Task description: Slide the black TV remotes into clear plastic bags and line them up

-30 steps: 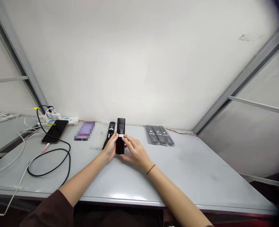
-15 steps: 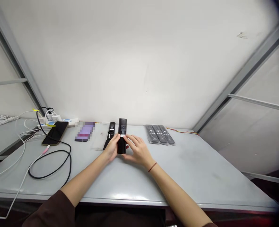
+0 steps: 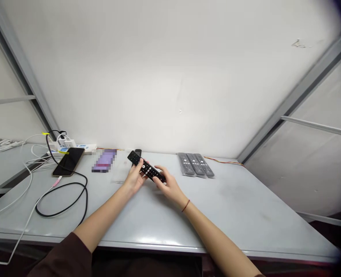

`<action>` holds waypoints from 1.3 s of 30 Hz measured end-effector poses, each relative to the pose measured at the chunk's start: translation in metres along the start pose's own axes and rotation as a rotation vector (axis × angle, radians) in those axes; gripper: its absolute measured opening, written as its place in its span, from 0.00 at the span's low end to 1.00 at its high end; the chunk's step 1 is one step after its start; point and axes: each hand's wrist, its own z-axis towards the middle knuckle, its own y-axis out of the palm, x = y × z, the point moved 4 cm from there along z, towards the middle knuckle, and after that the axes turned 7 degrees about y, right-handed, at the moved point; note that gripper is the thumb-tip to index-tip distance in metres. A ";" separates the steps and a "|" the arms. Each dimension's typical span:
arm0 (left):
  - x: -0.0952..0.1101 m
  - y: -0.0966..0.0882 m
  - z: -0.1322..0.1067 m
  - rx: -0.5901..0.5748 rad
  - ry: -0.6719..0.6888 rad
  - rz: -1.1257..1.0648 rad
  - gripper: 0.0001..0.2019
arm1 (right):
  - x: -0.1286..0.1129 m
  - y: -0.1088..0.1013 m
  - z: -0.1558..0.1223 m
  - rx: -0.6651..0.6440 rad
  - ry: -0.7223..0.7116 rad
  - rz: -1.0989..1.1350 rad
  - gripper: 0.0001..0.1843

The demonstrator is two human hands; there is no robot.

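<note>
A black remote control (image 3: pixel 150 170) is held above the table, its button side up, slanting from upper left to lower right. My left hand (image 3: pixel 134 179) grips it near the middle, thumb on top. At its lower right end, my right hand (image 3: pixel 167 186) closes on it with thumb and fingers. Behind my left hand lies a second black remote (image 3: pixel 138 152), mostly hidden now. A clear plastic sleeve (image 3: pixel 120 173) is flat on the table just to its left.
Several wrapped remotes (image 3: pixel 195 164) lie side by side at the back right. On the left are a dark phone (image 3: pixel 69 161), a blurred purple item (image 3: pixel 104 161), a power strip (image 3: pixel 86 148) with chargers and a looped black cable (image 3: pixel 86 196). The wall (image 3: pixel 170 96) bounds the grey table (image 3: pixel 245 215).
The held remote has been turned over from its back to its button side and tilted from upright to diagonal. Both hands shifted their hold on it; the left now covers more of the second remote.
</note>
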 end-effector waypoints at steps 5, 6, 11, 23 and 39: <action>0.011 -0.006 0.007 0.082 0.000 -0.051 0.08 | 0.010 -0.009 0.006 0.041 0.294 0.613 0.23; 0.011 -0.007 0.007 0.092 0.000 -0.056 0.07 | 0.010 -0.010 0.006 0.044 0.332 0.724 0.21; 0.004 -0.003 0.001 0.043 0.063 -0.051 0.11 | 0.008 -0.015 0.008 0.013 0.351 1.001 0.19; -0.007 0.013 -0.017 -0.384 0.404 0.406 0.20 | 0.036 -0.018 0.014 0.119 0.509 1.221 0.19; -0.020 0.007 -0.018 -0.373 0.429 0.535 0.25 | 0.040 -0.017 0.013 0.060 0.535 1.222 0.10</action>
